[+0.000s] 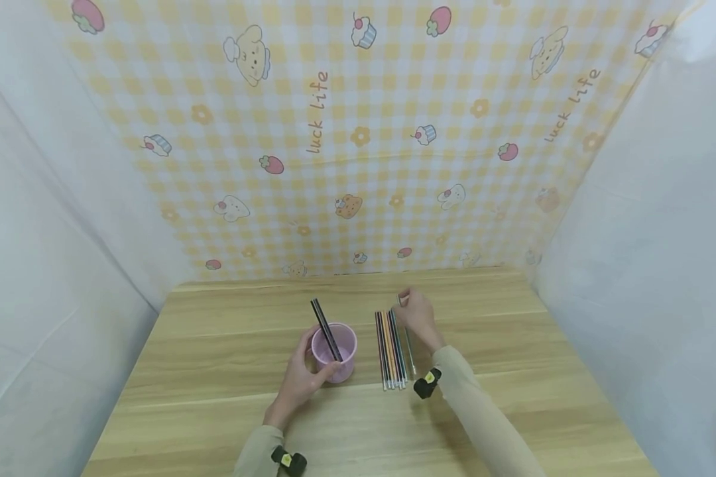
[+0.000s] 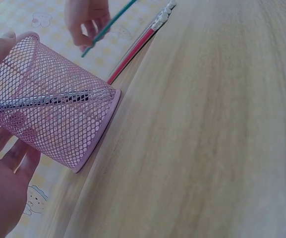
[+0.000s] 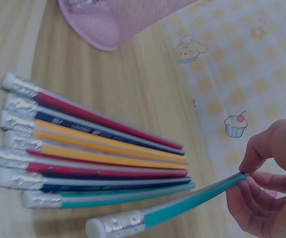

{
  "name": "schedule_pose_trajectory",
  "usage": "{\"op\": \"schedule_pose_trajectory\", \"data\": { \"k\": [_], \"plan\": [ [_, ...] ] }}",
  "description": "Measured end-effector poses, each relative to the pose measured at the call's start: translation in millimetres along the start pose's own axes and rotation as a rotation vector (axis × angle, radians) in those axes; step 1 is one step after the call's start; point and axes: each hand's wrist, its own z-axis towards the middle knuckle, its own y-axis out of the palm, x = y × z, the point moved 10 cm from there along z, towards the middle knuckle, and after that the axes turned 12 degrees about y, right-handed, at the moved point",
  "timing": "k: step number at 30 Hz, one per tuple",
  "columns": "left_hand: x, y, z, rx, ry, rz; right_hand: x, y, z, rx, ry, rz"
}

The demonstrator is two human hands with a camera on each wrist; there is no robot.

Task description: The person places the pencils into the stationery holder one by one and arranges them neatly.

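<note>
My left hand (image 1: 298, 382) grips a pink mesh pencil cup (image 1: 347, 366), thumb at the near side of the rim and fingers round the far side. Two dark pencils (image 1: 323, 326) lean inside the cup, their upper ends sticking out to the left. On the right, my right hand (image 1: 416, 317) pinches a green pencil (image 3: 190, 202) near its unerasered end, between thumb and fingertips. This pencil's white eraser points back toward me, and its body is raised at the fingers. Beside it lies a row of several pencils (image 1: 390, 350), red, navy, yellow and green, erasers toward me.
The wooden table (image 1: 203, 371) carries everything. A yellow checked cloth (image 1: 358, 179) with cartoon prints hangs behind its far edge, and white sheets (image 1: 632, 252) close off both sides. A black wrist camera (image 1: 427, 383) sits just right of the row.
</note>
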Motion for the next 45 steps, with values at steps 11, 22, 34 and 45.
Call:
{"op": "schedule_pose_trajectory", "data": {
  "k": [11,22,34,45],
  "plan": [
    [29.4,-2.1,5.6,-0.001,-0.012,-0.021,-49.0,-25.0,-4.1,0.061,-0.122,0.023],
    [28.9,-2.2,4.8,0.001,-0.005,-0.019,-86.9,-35.8,-19.6,0.064,-0.187,0.062],
    [27.0,-3.6,4.4,0.004,-0.021,-0.013,-135.3,-49.0,-47.9,0.058,-0.301,0.221],
    [24.1,-4.9,6.1,-0.014,-0.047,-0.009,-168.5,-54.2,-69.3,0.078,-0.420,0.371]
  ]
}}
